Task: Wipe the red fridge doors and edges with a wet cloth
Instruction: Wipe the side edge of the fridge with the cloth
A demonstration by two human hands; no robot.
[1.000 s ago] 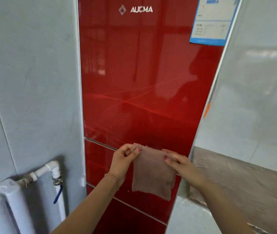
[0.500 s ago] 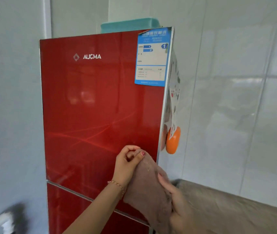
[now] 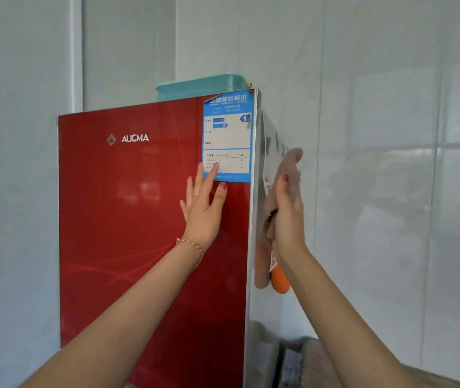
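The red fridge door (image 3: 139, 233) stands upright between a grey wall on one side and a tiled wall on the other. The left hand (image 3: 205, 208) rests flat on the door's upper right area, fingers (image 3: 207, 175) spread open and gripping nothing; one fingertip overlaps the lower corner of the blue label (image 3: 227, 135). The right hand (image 3: 287, 217) presses the brownish cloth (image 3: 290, 166) flat against the fridge's silver right side, just past the front edge; its fingers are extended over the cloth, pinning it rather than closed around it.

Probable step: wiping the side edge, with the left hand bracing.

Hazards:
- The cloth is held only by palm pressure. Easing that pressure could let it slide down.
- An orange item (image 3: 280, 281) and printed stickers sit on the side panel directly below the cloth. A downward stroke may dislodge the item or lift the stickers.
- Moisture reaching the label could lift its corner.
- The bare left palm may leave marks on the glossy door.
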